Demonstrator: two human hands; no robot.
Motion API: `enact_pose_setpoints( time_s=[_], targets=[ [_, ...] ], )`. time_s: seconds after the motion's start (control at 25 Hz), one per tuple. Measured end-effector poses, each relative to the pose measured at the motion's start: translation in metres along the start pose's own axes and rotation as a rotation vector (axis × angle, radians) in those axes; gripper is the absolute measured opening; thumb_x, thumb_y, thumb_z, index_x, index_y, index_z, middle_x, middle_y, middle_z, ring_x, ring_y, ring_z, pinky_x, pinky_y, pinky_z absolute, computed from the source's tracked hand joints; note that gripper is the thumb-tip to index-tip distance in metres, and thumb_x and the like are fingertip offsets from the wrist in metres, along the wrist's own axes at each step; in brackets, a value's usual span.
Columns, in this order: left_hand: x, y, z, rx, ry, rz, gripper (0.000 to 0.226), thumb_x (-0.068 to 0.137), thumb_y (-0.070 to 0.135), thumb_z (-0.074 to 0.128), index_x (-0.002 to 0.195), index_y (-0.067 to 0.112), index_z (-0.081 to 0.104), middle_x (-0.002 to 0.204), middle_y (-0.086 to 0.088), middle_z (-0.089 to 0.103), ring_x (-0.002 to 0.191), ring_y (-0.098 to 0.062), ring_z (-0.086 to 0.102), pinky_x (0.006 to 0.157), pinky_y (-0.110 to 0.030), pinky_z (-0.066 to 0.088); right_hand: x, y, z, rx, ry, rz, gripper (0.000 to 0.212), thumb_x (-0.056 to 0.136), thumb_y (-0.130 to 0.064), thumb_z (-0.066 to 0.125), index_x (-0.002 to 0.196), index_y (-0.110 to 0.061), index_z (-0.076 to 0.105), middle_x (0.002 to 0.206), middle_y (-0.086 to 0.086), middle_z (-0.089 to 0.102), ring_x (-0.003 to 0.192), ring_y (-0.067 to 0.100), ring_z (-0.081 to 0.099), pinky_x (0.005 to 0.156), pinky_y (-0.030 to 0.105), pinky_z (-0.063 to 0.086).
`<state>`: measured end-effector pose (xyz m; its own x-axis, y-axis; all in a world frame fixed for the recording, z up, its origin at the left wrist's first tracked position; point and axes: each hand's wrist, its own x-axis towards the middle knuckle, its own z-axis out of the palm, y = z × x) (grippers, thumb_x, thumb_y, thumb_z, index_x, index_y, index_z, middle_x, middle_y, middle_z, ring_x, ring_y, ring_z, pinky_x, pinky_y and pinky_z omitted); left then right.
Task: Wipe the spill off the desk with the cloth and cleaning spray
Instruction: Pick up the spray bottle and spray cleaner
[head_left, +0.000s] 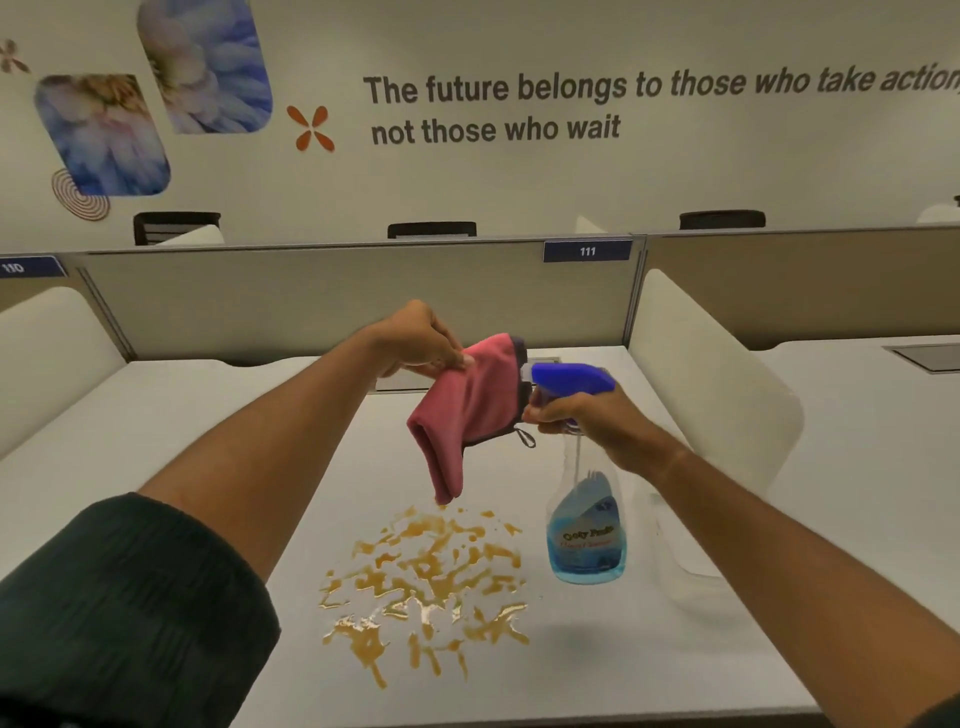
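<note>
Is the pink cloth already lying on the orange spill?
No, the left hand holds the pink cloth up in the air, above the orange spill on the desk.

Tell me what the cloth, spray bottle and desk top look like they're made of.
Pink cloth: soft fabric, likely microfibre; it drapes limp, with a stitched dark edge and hanging loop.
Spray bottle: clear plastic body, blue liquid showing through, opaque blue plastic trigger head.
Desk: smooth, light laminate-like surface; the brown spill beads and pools rather than soaking in.
</note>
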<state>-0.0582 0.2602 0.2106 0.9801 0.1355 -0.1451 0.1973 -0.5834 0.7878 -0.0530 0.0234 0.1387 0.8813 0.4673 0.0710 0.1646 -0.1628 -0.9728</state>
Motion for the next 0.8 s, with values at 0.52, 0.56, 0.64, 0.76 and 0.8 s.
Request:
enact_pose_setpoints(
  time_s=[0.52, 0.56, 0.64, 0.76, 0.8],
  targets=[
    [-0.011, -0.007, -0.014, -0.023, 0.022, -0.053, 0.023, 0.072, 0.009, 0.079, 0.09, -0.001, 0.071, 0.086, -0.012, 0.071, 0.076, -0.019, 0.07, 0.065, -0.027, 0.058, -0.004, 0.003, 0.049, -0.019, 0.064, 0.043, 0.017, 0.077, 0.009, 0.058, 0.087, -0.005, 0.063, 0.072, 0.009, 0.065, 0.068, 0.016, 0.065, 0.061, 0.024, 0.056],
    [-0.012, -0.007, -0.015, -0.029, 0.013, -0.053, 0.022, 0.071, 0.008, 0.08, 0.089, -0.001, 0.071, 0.085, -0.012, 0.071, 0.075, -0.019, 0.07, 0.065, -0.027, 0.058, -0.001, 0.003, 0.044, 0.008, 0.106, 0.059, 0.021, 0.075, 0.009, 0.059, 0.092, -0.002, 0.063, 0.076, 0.01, 0.066, 0.072, 0.018, 0.064, 0.063, 0.025, 0.056],
    [-0.013, -0.007, -0.016, -0.046, -0.003, -0.053, 0.018, 0.071, 0.007, 0.08, 0.085, 0.0, 0.071, 0.082, -0.011, 0.072, 0.073, -0.018, 0.07, 0.064, -0.027, 0.058, 0.006, 0.003, 0.035, 0.08, 0.198, 0.112, 0.035, 0.072, 0.009, 0.061, 0.105, 0.0, 0.061, 0.083, 0.012, 0.067, 0.077, 0.02, 0.065, 0.065, 0.027, 0.055],
    [-0.014, -0.006, -0.017, -0.067, -0.017, -0.049, 0.015, 0.071, 0.006, 0.08, 0.083, 0.001, 0.071, 0.08, -0.009, 0.071, 0.072, -0.017, 0.07, 0.061, -0.024, 0.059, 0.014, 0.005, 0.028, 0.118, 0.332, 0.187, 0.049, 0.072, 0.007, 0.064, 0.117, -0.005, 0.052, 0.087, 0.011, 0.066, 0.077, 0.019, 0.065, 0.064, 0.029, 0.054],
    [-0.014, -0.006, -0.016, -0.074, -0.018, -0.046, 0.016, 0.071, 0.006, 0.08, 0.084, 0.001, 0.071, 0.081, -0.009, 0.071, 0.072, -0.017, 0.07, 0.061, -0.024, 0.059, 0.015, 0.007, 0.026, 0.097, 0.361, 0.202, 0.049, 0.073, 0.005, 0.065, 0.118, -0.007, 0.049, 0.087, 0.01, 0.065, 0.076, 0.019, 0.064, 0.064, 0.03, 0.054]
  ],
)
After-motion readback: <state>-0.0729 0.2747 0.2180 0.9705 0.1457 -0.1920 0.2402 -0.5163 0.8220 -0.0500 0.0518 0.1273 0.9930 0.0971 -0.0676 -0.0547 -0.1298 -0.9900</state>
